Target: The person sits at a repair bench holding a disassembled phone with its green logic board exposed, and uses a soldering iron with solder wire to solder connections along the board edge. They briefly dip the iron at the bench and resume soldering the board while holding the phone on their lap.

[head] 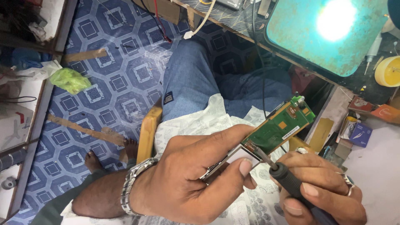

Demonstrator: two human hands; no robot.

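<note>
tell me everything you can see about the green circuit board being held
The green circuit board is a long, narrow, flat panel with orange-gold patches, a small white label strip and a metal part at its far end. It tilts up and to the right over the lap. The left hand pinches its lower end, where a pale frame edge shows. The dark-handled tool in the right hand touches its metal tip to the board's lower end.

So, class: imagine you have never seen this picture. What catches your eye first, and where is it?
Probably the green circuit board at centre right, held by the left hand while the right hand puts a black-handled tool to its lower end. Next, the glaring turquoise lamp at top right, then the blue patterned floor on the left.
</note>
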